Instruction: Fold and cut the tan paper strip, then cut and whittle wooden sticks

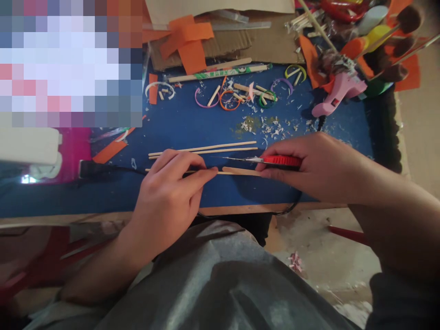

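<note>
My left hand [172, 188] is closed, its thumb and index finger pinching a thin wooden stick [237, 173] that lies along the blue table. My right hand [309, 165] wraps round a red-handled cutting tool [282, 160]. The tool's thin pointed metal end [244, 159] faces left, just above the stick and close to my left fingertips. A flat wooden craft stick [237, 171] shows beneath the tool, its right end at my right fingers. Two more thin sticks [223, 146] rest just beyond my left hand.
A pink glue gun [338, 91] stands at the right, its cable running down. Colored rings [206, 98] and stick pieces lie farther back, near white scraps [271, 126]. Orange strips [192, 41] rest on cardboard [227, 46]. A magenta box with a white device [30, 142] is at left.
</note>
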The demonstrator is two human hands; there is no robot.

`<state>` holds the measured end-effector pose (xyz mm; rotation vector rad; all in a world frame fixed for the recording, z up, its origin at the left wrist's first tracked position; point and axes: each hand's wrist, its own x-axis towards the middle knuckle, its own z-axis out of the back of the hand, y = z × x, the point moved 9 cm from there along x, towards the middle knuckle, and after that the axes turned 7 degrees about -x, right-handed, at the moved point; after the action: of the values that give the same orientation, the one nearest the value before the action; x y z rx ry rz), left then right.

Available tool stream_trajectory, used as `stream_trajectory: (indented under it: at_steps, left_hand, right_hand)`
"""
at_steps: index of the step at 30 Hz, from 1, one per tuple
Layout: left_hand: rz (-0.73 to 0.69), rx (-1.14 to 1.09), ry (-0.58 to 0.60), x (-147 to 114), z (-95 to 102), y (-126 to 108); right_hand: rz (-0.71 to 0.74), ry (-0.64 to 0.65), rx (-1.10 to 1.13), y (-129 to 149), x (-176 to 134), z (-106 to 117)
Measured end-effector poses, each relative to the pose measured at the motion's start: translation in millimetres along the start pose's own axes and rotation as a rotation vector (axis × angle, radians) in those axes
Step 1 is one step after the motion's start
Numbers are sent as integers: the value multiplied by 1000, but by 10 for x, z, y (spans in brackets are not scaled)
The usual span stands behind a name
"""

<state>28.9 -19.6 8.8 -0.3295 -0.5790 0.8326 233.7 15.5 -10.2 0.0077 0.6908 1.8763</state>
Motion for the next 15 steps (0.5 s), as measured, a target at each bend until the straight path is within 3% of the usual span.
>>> stream_trajectory:
  at_steps: [15]
  left_hand:
    - [-19,-18,0,-25,2,8]
  right_hand:
    - [5,31,-9,10,99,17]
